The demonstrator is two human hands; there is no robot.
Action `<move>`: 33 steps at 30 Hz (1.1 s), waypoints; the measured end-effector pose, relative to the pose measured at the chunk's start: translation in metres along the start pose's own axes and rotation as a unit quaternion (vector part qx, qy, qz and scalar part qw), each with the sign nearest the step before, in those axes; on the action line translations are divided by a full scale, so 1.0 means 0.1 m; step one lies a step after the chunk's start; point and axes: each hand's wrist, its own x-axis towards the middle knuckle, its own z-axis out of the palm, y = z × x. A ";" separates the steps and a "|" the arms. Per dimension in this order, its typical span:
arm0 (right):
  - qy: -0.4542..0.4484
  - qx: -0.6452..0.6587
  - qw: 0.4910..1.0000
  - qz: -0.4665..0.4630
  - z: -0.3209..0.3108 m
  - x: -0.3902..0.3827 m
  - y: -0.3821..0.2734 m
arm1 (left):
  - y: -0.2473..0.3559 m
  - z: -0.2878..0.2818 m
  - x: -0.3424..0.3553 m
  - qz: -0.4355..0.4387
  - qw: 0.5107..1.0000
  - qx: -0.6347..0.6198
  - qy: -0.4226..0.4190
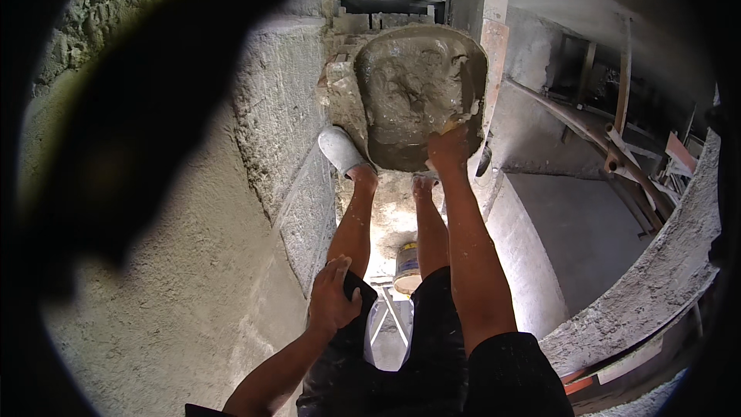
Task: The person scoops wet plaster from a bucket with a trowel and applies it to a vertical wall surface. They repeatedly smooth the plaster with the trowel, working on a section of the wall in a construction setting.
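A wide tub (488, 81) of wet grey mortar (413, 81) stands in front of my feet. My right hand (449, 147) reaches over its near right part, fingers closed around the yellowish handle of a trowel (454, 122). The trowel's blade cannot be made out against the mortar. My left hand (335, 297) lies on my left knee over the black shorts, holding nothing, its fingers laid out. A pale, mortar-smeared shoe (340, 148) on my left foot stands close to the tub's near left side.
A rough plastered wall (185, 262) rises on the left. Below, between my legs, is a bucket (407, 266). To the right, a lower space holds poles and boards (617, 154), with a curved concrete edge (641, 293) nearer. A dark blurred shape covers the upper left.
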 end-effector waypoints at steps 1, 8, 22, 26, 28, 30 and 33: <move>0.005 0.003 1.000 0.011 -0.13 0.01 -0.09 | 0.00 0.00 0.00 -0.002 1.000 -0.004 0.000; 0.016 -0.303 0.943 -0.136 -0.48 0.85 -0.49 | -0.07 0.13 -0.05 0.005 1.000 -0.016 0.005; 0.063 -0.317 0.913 -0.248 0.00 0.03 -0.16 | -0.08 0.11 -0.07 -0.005 0.998 -0.049 0.033; 0.036 -0.280 0.955 -0.089 -0.42 0.10 -0.35 | -0.09 0.16 -0.11 0.010 0.997 -0.066 0.043; 0.052 -0.334 0.937 -0.084 -0.48 0.34 -0.43 | -0.08 0.19 -0.11 -0.002 0.997 -0.079 0.020; 0.030 -0.360 0.931 -0.057 -0.35 0.75 -0.63 | -0.09 0.20 -0.11 -0.007 0.996 -0.088 0.020; -0.076 -0.322 0.944 -0.002 -0.13 1.13 -0.74 | -0.10 0.18 -0.09 -0.007 0.995 -0.094 0.034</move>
